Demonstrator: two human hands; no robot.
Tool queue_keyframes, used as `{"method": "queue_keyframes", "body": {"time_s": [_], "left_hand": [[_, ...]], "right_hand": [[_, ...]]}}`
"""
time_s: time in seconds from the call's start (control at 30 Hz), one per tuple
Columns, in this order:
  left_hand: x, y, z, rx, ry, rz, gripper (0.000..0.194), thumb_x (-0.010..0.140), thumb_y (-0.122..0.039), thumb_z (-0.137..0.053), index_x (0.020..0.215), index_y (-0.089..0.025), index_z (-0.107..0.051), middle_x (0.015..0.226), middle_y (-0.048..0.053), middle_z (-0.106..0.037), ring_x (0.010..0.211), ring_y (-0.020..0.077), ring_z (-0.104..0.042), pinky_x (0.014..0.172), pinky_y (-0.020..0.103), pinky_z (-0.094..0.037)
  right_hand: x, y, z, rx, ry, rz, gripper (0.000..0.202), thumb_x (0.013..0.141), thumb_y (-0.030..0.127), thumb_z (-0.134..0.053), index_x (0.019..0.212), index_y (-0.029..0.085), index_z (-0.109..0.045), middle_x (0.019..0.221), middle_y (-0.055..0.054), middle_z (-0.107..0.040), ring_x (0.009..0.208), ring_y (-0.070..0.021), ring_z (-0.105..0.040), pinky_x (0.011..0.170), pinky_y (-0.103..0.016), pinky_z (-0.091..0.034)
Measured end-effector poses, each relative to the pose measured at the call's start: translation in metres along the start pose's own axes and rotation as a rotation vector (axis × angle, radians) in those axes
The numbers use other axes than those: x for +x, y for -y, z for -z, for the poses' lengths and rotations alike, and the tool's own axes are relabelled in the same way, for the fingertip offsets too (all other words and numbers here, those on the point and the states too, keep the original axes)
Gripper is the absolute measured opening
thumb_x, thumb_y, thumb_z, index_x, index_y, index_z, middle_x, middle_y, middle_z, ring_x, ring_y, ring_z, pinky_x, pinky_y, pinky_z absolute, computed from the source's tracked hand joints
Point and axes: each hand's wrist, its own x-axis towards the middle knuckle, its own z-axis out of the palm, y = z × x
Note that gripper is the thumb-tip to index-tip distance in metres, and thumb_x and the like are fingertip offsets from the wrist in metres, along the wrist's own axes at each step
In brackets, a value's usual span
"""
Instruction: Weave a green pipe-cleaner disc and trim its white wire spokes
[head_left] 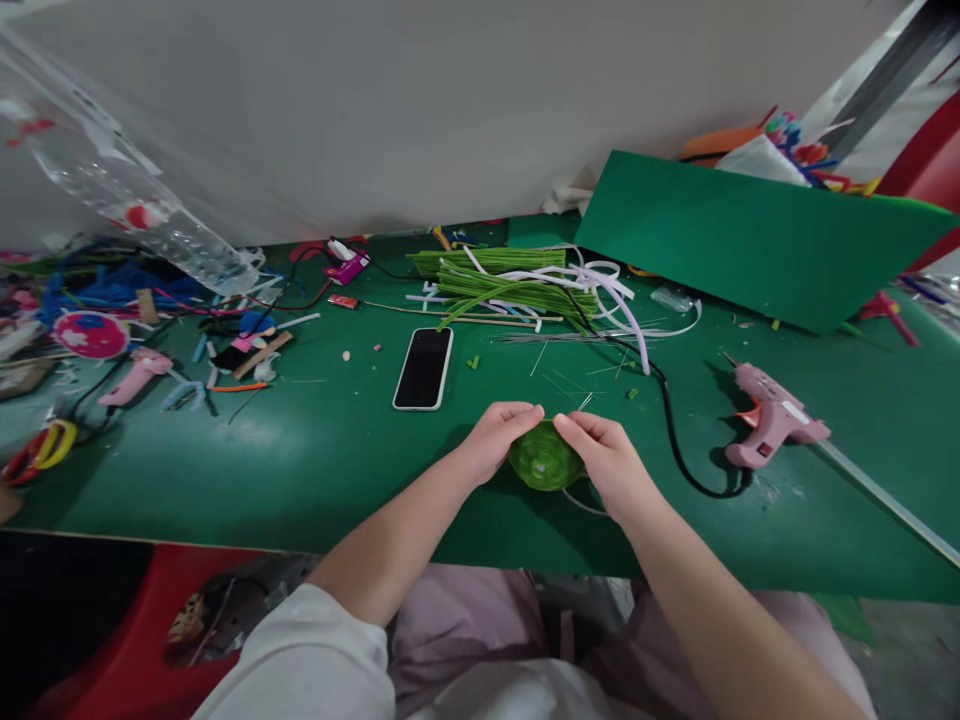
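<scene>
Between my two hands is a round green coil (546, 462), wound in rings like pipe cleaner, with a small pale spot at its middle. My left hand (504, 435) pinches its upper left edge, thumb on top. On the upper right edge, my right hand (600, 450) closes with its thumb near the other thumb. Thin wire ends stick up beside the right fingers, and a pale strand curves out below that hand. Beyond the hands lies a bundle of green pipe cleaners (495, 275) with lilac strips (626, 305) over it.
A phone (423, 369) lies left of the hands. To the right rests a pink glue gun (772, 415) with a long glue stick and black cord. Another pink glue gun (139, 378), scissors (41, 452) and craft scraps crowd the left. A green board (750, 240) leans at the back right.
</scene>
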Motion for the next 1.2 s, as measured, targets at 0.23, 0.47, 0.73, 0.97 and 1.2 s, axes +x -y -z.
{"method": "queue_keyframes", "body": {"time_s": [0.23, 0.47, 0.73, 0.97, 1.2], "left_hand": [[0.002, 0.001, -0.001, 0.044, -0.21, -0.113, 0.042, 0.063, -0.04, -0.068, 0.046, -0.014, -0.04, 0.044, -0.007, -0.034, 0.042, 0.004, -0.033, 0.044, 0.02, -0.026], [0.001, -0.003, 0.005, -0.006, -0.035, -0.063, 0.042, 0.058, -0.046, -0.071, 0.053, -0.014, -0.044, 0.049, -0.006, -0.042, 0.045, 0.0049, -0.04, 0.045, 0.019, -0.029], [-0.001, -0.003, 0.009, 0.033, 0.112, -0.048, 0.039, 0.054, -0.038, -0.076, 0.059, -0.013, -0.046, 0.059, -0.003, -0.052, 0.055, 0.0085, -0.052, 0.055, 0.022, -0.04], [-0.001, -0.003, 0.009, -0.093, 0.105, -0.007, 0.041, 0.048, -0.039, -0.079, 0.065, -0.012, -0.053, 0.062, -0.001, -0.057, 0.056, 0.0105, -0.055, 0.054, 0.023, -0.041], [-0.003, -0.004, 0.008, -0.174, 0.195, 0.062, 0.046, 0.041, -0.04, -0.081, 0.068, -0.01, -0.058, 0.062, 0.001, -0.059, 0.058, 0.0115, -0.056, 0.062, 0.027, -0.042]], "right_hand": [[-0.004, -0.003, -0.011, 0.077, 0.062, 0.005, 0.031, 0.07, 0.049, -0.061, 0.068, 0.018, -0.059, 0.057, 0.002, -0.052, 0.054, -0.0106, -0.047, 0.051, -0.023, -0.04], [-0.002, 0.005, 0.001, 0.116, 0.146, -0.06, 0.023, 0.059, 0.03, -0.075, 0.072, 0.017, -0.061, 0.061, 0.003, -0.057, 0.055, -0.0101, -0.053, 0.053, -0.023, -0.044], [0.001, 0.005, 0.008, 0.25, 0.198, -0.022, 0.031, 0.063, 0.032, -0.073, 0.09, 0.02, -0.063, 0.082, -0.003, -0.067, 0.071, -0.0167, -0.061, 0.067, -0.031, -0.048], [0.002, 0.001, 0.007, 0.226, 0.276, -0.042, 0.029, 0.062, 0.025, -0.074, 0.089, 0.019, -0.066, 0.083, -0.004, -0.068, 0.077, -0.0183, -0.062, 0.078, -0.035, -0.046], [-0.001, 0.005, 0.006, 0.252, 0.277, -0.074, 0.029, 0.059, 0.026, -0.076, 0.086, 0.019, -0.067, 0.081, -0.005, -0.069, 0.077, -0.0201, -0.063, 0.076, -0.036, -0.047]]}}
